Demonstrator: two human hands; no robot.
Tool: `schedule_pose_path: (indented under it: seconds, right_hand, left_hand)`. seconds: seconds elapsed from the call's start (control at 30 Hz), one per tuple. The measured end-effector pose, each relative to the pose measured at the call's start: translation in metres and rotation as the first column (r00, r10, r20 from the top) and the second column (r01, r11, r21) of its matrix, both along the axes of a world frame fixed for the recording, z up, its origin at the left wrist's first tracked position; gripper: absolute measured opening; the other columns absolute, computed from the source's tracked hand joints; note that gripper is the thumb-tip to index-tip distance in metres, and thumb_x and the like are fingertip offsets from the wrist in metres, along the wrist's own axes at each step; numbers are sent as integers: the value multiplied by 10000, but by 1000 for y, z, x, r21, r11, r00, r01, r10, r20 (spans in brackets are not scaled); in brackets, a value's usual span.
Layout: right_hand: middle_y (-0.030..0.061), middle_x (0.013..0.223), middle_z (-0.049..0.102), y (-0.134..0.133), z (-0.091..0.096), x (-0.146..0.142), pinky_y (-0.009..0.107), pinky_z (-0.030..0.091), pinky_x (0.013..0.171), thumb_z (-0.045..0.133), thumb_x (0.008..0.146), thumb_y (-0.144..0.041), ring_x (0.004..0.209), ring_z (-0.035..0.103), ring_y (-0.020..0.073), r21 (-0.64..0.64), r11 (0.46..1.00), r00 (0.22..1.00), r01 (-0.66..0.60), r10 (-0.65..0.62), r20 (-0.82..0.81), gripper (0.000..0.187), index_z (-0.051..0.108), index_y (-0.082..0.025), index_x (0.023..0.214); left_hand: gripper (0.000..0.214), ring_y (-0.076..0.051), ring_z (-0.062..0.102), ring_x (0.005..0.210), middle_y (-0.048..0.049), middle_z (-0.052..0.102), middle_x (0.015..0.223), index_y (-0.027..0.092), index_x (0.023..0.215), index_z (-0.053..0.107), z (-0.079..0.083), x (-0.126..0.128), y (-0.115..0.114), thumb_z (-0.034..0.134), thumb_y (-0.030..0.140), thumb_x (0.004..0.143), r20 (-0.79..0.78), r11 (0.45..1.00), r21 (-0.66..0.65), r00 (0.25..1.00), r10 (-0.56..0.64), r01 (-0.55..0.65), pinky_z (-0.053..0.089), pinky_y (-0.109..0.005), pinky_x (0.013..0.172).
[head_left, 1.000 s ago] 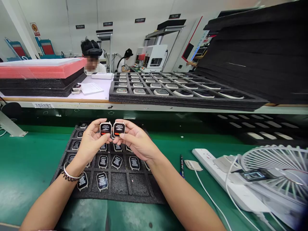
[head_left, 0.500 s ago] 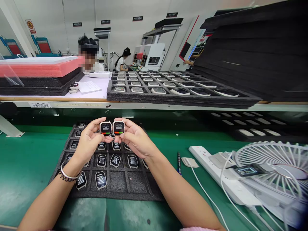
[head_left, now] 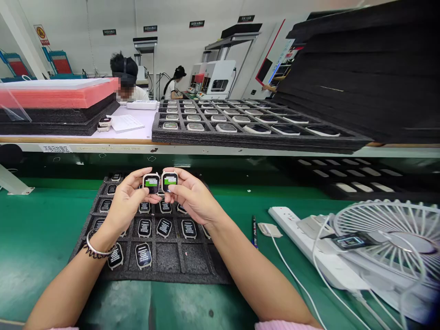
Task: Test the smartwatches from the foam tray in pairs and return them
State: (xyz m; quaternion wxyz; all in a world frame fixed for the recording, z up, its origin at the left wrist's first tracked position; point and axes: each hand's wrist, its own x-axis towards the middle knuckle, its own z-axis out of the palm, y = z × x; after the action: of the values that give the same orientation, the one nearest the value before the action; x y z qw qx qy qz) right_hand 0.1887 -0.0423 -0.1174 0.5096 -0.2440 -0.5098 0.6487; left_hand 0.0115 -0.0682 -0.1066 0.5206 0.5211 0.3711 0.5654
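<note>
Side by side above a black foam tray, I hold two smartwatch bodies without straps, their lit screens towards me. My left hand (head_left: 129, 195) grips the left smartwatch (head_left: 151, 182), its thumb on the lower screen edge. My right hand (head_left: 192, 195) is closed on the right smartwatch (head_left: 170, 179), with the thumb over the lower part of its screen. Both screens show green and white blocks. Below, the foam tray (head_left: 167, 259) holds several more watches with white text on dark screens, such as one watch (head_left: 143, 255) in the front row. Some compartments there are bare.
On the shelf ahead sits another foam tray (head_left: 240, 137) of watches, left of stacked black foam (head_left: 343, 73). To my right lie a pen (head_left: 255, 231), a power strip (head_left: 319, 252), white cables and a fan (head_left: 395, 229). Two people work beyond the shelf.
Both watch screens switched from white text with a red and green bar to green and white blocks. My thumbs moved onto the screens; the hands stay in place.
</note>
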Motion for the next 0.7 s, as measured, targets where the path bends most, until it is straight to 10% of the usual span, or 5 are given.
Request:
schedule_pose_path:
  seconds: [0.7]
  right_hand:
    - [-19, 875, 619, -1, 0, 0, 252, 445, 555, 722, 675, -172, 580, 557, 108, 22, 999, 999, 39, -40, 13, 415, 620, -211, 1076]
  left_hand:
    - [501, -159, 740, 681, -60, 706, 1078, 157, 1245, 622, -3, 0, 1, 660, 188, 746, -31, 1000, 6, 1000, 0, 0, 644, -302, 697]
